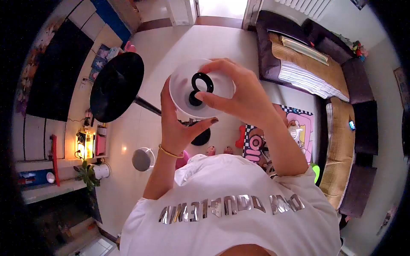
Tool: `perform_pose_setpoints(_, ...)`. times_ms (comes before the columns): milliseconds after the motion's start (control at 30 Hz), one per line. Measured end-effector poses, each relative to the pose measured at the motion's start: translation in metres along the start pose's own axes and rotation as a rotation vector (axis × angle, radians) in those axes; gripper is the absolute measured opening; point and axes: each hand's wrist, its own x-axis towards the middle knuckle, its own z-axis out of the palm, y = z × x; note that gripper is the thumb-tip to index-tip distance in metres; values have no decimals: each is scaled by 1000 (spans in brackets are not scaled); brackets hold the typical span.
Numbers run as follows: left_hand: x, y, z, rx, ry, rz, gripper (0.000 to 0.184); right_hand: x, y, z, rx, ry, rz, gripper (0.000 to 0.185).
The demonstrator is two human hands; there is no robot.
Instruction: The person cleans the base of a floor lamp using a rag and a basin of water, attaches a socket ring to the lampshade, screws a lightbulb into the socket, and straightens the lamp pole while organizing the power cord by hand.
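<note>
A round white translucent shade or bowl (pixel 181 96) is held up in front of the chest. My left hand (pixel 179 123) grips its left side, with the thumb along the near rim. Inside its opening, my right hand (pixel 232 91) pinches a black ring (pixel 211 82) between thumb and forefinger. Below the ring, at the centre of the white piece, sits a black round part (pixel 195 99); whether the two touch is unclear. A black pole (pixel 147 106) runs behind my left hand to a large black disc (pixel 117 87) at the left.
A dark sofa (pixel 269 47) with woven covers lines the right. On the floor lies a patterned mat (pixel 306 128). A round-topped white stool or bin (pixel 143 159) stands left, near a potted plant (pixel 88 176) and a lit lamp (pixel 86 144).
</note>
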Motion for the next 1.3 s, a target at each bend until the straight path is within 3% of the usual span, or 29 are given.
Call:
perform_pose_setpoints(400,-14,-11,16,-136,50,-130,126,-2,11,2,5,-76,15,41)
perform_pose_setpoints(500,-14,-16,16,-137,42,-154,124,3,-1,-10,-181,-2,-74,43)
perform_pose_setpoints(900,-15,-11,13,-75,15,-142,121,41,-13,-21,-540,-484,-495,32)
perform_pose_setpoints(1000,-14,-11,13,-83,3,-148,121,47,-12,-18,-533,-599,-440,44)
perform_pose_setpoints(1300,-13,-13,14,-155,6,-125,121,52,-15,-17,-538,-637,-443,45)
